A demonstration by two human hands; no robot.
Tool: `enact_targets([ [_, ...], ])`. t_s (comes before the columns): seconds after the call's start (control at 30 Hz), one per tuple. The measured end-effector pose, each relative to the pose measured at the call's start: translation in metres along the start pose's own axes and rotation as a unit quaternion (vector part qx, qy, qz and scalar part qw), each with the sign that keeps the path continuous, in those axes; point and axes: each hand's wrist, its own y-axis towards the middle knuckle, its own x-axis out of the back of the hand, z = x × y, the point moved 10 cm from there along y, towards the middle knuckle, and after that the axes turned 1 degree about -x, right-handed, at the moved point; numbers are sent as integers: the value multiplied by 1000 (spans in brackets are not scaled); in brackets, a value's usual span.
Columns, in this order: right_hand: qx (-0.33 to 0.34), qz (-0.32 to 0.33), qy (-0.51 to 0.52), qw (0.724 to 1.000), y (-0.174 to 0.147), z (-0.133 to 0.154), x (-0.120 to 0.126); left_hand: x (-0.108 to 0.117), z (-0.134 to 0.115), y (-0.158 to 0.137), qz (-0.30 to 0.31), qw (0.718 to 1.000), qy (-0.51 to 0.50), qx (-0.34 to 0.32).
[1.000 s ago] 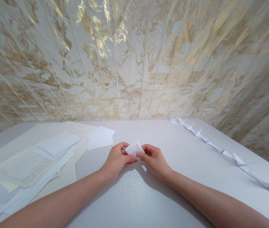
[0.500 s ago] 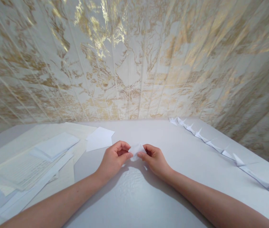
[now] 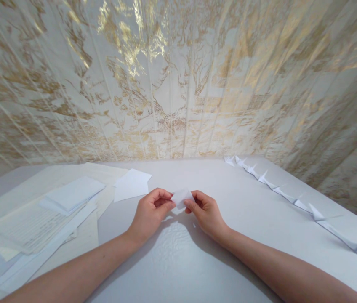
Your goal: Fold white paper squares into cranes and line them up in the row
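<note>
A small folded piece of white paper [image 3: 181,198] is held a little above the white table [image 3: 178,261], near its middle. My left hand [image 3: 155,210] pinches its left corner between thumb and fingers. On the right side, my right hand [image 3: 205,210] grips it, the thumb lying on the near face. The folds on the underside and the parts behind my fingers are hidden.
Along the right edge stands a row of folded white paper cranes [image 3: 263,177]. At left lie white sheets [image 3: 75,192] and printed pages [image 3: 33,227] in a loose pile. Loose white squares [image 3: 131,185] lie beyond my left hand. A gold-patterned curtain [image 3: 172,84] hangs behind the table.
The folded paper has tilted slightly between my fingers, and my right thumb has shifted a little up and to the right on it. Both hands keep hold.
</note>
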Motion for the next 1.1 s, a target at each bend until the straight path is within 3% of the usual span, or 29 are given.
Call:
enact_targets([
  [0.37,44,27,-62,997,-4,7,-9,-4,-13,-4,17,995,77,-62],
  [0.57,72,35,-112,990,-6,11,-12,-4,-10,-2,14,998,65,-19],
  [0.83,109,40,-110,987,-10,20,-12,1,-6,1,-6,998,50,-21],
  [0.97,163,2,-109,981,-12,30,-4,2,-6,3,-2,996,83,-32],
  [1.1,208,10,-150,966,-15,40,-7,1,-11,2,1,994,101,-38],
])
